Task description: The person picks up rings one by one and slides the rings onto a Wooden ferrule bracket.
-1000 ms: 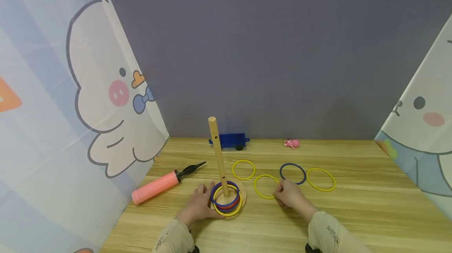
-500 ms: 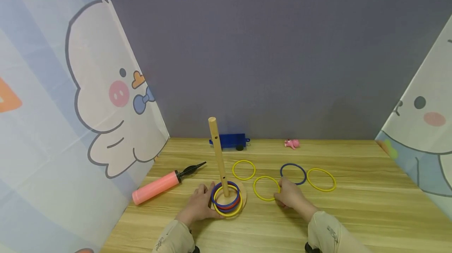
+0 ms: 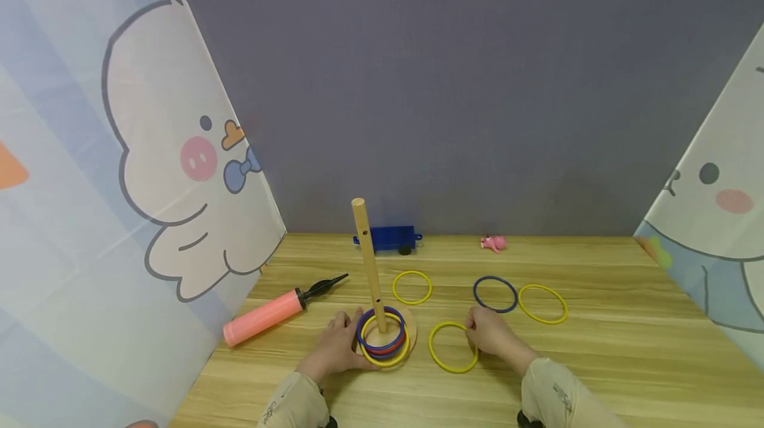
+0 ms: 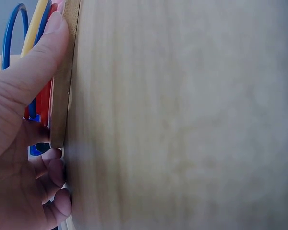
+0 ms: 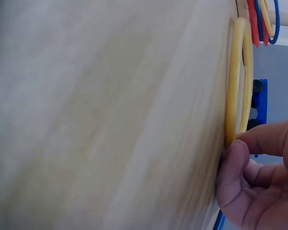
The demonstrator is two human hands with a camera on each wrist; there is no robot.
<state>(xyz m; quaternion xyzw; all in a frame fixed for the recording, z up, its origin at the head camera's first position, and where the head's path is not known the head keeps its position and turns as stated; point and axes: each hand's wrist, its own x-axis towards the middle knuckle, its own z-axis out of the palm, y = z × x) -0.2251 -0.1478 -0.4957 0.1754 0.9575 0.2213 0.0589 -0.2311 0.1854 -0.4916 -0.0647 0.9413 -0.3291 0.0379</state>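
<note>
My left hand (image 3: 340, 346) holds the round wooden base (image 4: 62, 105) of a ring toss stand by its left side, thumb along the near edge. Its upright peg (image 3: 370, 262) leans slightly left in the head view. Around the peg's foot lie several stacked rings, with a blue ring and a yellow ring (image 3: 388, 364) uppermost and red showing beneath. To the right, my right hand (image 3: 492, 332) pinches a loose yellow ring (image 5: 233, 86) between thumb and index finger. That ring is close over the tabletop, its far part reaching toward the stand.
Beyond the right hand lie a blue ring (image 3: 495, 277) and a yellow ring (image 3: 542, 285); another yellow ring (image 3: 412, 272) is behind the base. A pink hand pump (image 3: 262, 318) lies left. A blue toy cart (image 3: 392, 237) and small pink figure (image 3: 493, 243) stand near the grey backdrop.
The pinched yellow ring has swung toward the person, its loop now lower in the head view. The right hand has shifted only slightly; the left hand and stand have stayed put.
</note>
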